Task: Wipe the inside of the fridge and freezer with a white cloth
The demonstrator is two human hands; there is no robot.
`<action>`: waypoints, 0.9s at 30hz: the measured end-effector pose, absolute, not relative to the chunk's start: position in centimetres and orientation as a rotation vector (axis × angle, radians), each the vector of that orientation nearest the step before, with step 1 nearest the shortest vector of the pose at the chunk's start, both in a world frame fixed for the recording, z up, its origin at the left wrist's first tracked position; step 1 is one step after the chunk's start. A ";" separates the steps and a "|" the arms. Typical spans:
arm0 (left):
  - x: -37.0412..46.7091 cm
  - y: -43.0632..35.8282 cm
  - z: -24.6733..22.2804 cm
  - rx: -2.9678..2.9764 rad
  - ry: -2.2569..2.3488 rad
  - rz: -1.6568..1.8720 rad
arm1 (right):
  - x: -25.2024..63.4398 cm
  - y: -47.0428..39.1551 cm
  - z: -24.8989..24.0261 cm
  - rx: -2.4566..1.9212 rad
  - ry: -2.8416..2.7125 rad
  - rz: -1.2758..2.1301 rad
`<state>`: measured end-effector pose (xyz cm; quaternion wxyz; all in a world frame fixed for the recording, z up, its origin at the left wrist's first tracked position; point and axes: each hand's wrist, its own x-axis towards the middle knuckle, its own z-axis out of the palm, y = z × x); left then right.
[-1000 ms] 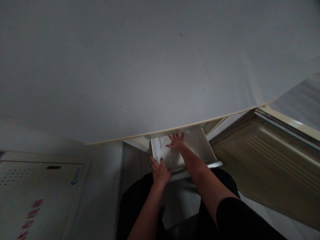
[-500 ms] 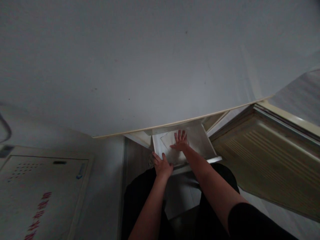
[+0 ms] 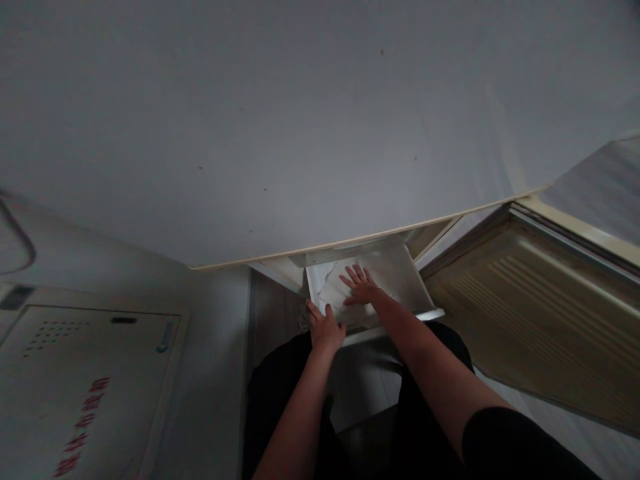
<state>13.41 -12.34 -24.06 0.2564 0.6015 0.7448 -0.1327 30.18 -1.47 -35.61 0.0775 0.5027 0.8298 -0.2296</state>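
Observation:
A shallow whitish drawer [image 3: 407, 283] is pulled out from under a large pale panel, just above my knees. My right hand [image 3: 361, 287] lies flat inside it with the fingers spread. Under that palm is a thin white sheet [image 3: 333, 288]; whether it is cloth or paper I cannot tell. My left hand [image 3: 326, 330] holds the front left corner of the drawer, its fingers over the rim and slightly apart. Part of the drawer's front edge is hidden by my hands and right forearm.
The wide pale panel [image 3: 320, 133] overhangs the drawer. On the right stands an open door [image 3: 540, 320] with a ribbed yellowish inner face. A metal box cover [image 3: 95, 353] with red lettering is on the wall at left, near a cable [image 3: 20, 237].
My right hand has slid slightly towards me inside the drawer, its fingers turning to the left, and the white sheet has shifted with it. My left hand stays at the corner.

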 end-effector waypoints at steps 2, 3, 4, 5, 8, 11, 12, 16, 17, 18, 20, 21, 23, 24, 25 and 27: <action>13.4 -12.4 -24.0 1.633 2.014 -0.365 | 33.5 -1.3 -35.2 1.634 2.327 -0.657; 13.3 -12.4 -24.0 1.635 2.009 -0.367 | 34.9 -1.3 -35.0 1.697 2.242 -0.650; 13.3 -12.5 -23.9 1.636 2.005 -0.367 | 36.1 -1.3 -34.9 1.766 2.153 -0.648; 13.3 -12.5 -24.0 1.638 2.002 -0.369 | 37.1 -1.3 -34.7 1.831 2.071 -0.654; 13.2 -12.6 -24.1 1.642 1.998 -0.374 | 38.3 -1.4 -34.5 1.982 1.905 -0.680; 13.4 -12.5 -24.3 1.644 2.003 -0.376 | 36.8 -1.7 -34.4 2.066 1.811 -0.680; 13.4 -12.5 -24.4 1.642 2.009 -0.377 | 35.8 -1.9 -34.3 2.071 1.804 -0.667; 13.8 -12.3 -24.6 1.635 2.044 -0.375 | 30.7 -3.0 -33.6 1.798 2.033 -0.653; 13.9 -12.3 -24.7 1.634 2.050 -0.375 | 29.4 -3.3 -33.3 1.674 2.106 -0.671; 13.9 -12.3 -24.7 1.633 2.056 -0.375 | 28.2 -3.4 -33.1 1.556 2.165 -0.686; 14.0 -12.3 -24.7 1.633 2.063 -0.376 | 26.1 -3.4 -32.6 1.366 2.242 -0.700; 14.0 -12.3 -24.7 1.633 2.064 -0.377 | 25.2 -3.3 -32.5 1.304 2.262 -0.702; 14.0 -12.4 -24.7 1.636 2.065 -0.378 | 23.7 -2.9 -32.3 1.251 2.285 -0.698; 14.0 -12.4 -24.7 1.639 2.064 -0.378 | 23.0 -2.8 -32.4 1.255 2.293 -0.689; 14.0 -12.4 -24.6 1.641 2.063 -0.379 | 22.4 -2.7 -32.5 1.268 2.299 -0.679; 14.0 -12.4 -24.6 1.638 2.061 -0.386 | 21.2 -3.0 -32.9 1.281 2.315 -0.665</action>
